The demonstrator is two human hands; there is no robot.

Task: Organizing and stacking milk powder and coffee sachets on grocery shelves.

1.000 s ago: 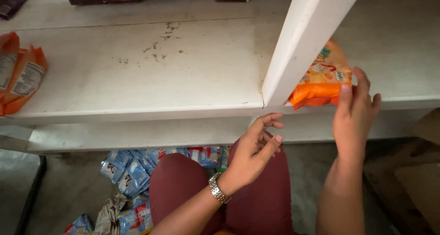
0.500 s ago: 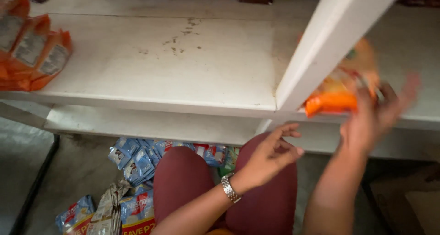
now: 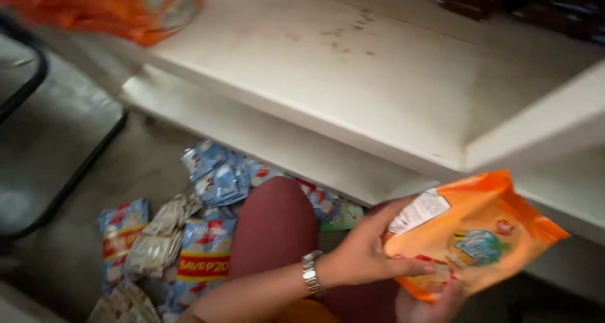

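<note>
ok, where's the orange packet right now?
Head view, lower right: the orange packet is held in both hands, left hand and right hand, just below the white shelf edge.

A flat orange plastic snack packet with a white label patch sits below the white shelf. Blurred orange packets lie on the shelf's left end. Blue-and-red pouches and pale blue sachets lie under the shelf.

Setting: a shop — a white, scuffed display shelf carries orange snack packets at its far left end and dark packs along its back; blue sachets lie heaped on the floor below it.
</note>
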